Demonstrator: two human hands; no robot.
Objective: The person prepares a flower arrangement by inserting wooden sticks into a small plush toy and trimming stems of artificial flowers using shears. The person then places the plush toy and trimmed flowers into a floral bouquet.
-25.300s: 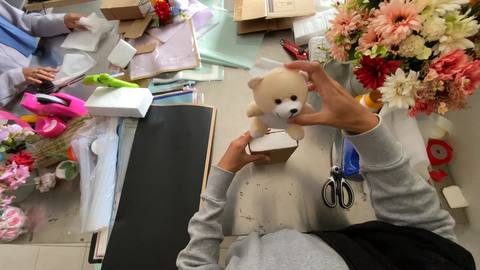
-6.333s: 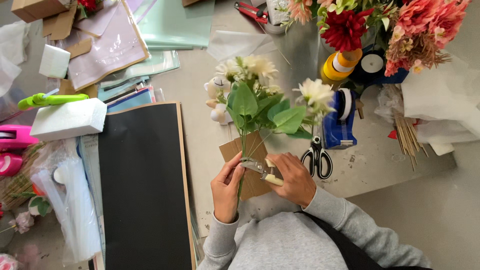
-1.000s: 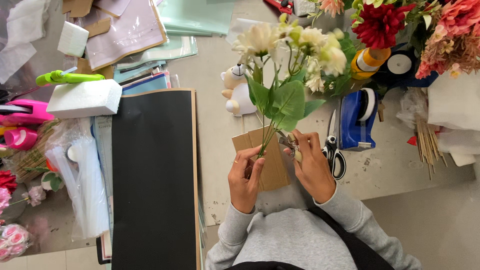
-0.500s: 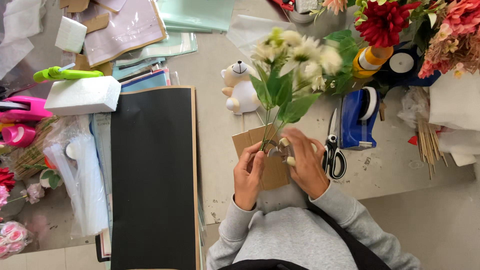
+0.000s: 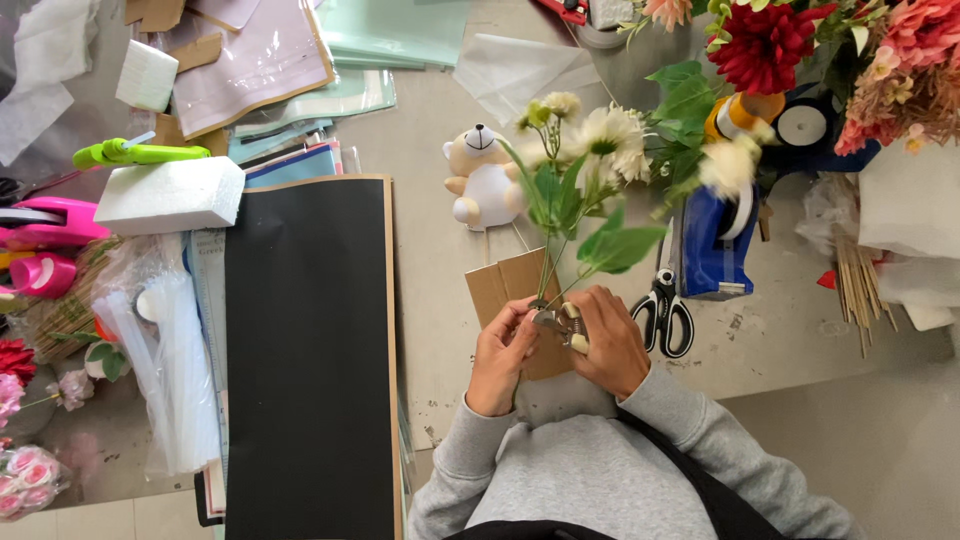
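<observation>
— Step in hand?
— Trimming, by the look of it: left hand (image 5: 503,358) pinching the thin green stems of the flower bunch (image 5: 580,185) low down, right hand (image 5: 605,340) closed round a small metal cutter (image 5: 560,325) with pale handles, blades set against the stems

— Grip on each side?
— Left grip shut on the stems; right grip squeezed on the cutter handles

— Bunch placed where?
— Upright over the brown cardboard box (image 5: 515,300), heads leaning toward 1 o'clock from the hands

— Next move calling for what?
— Probably a firm, steady squeeze, stems held still, cut ends kept clear of the fingers

— Materials?
— Cream, ruffled blooms, broad smooth leaves, likely artificial; matt, creased cardboard. At 11 o'clock a soft plush bear (image 5: 480,180), cream and rounded. At 3 o'clock black-handled scissors (image 5: 663,305) flat on the worktop (image 5: 790,330), beside a blue tape dispenser (image 5: 715,240). At 9 o'clock a long black sheet (image 5: 305,350), matt, brown-edged; past it a white foam block (image 5: 170,195), coarse and squared
</observation>
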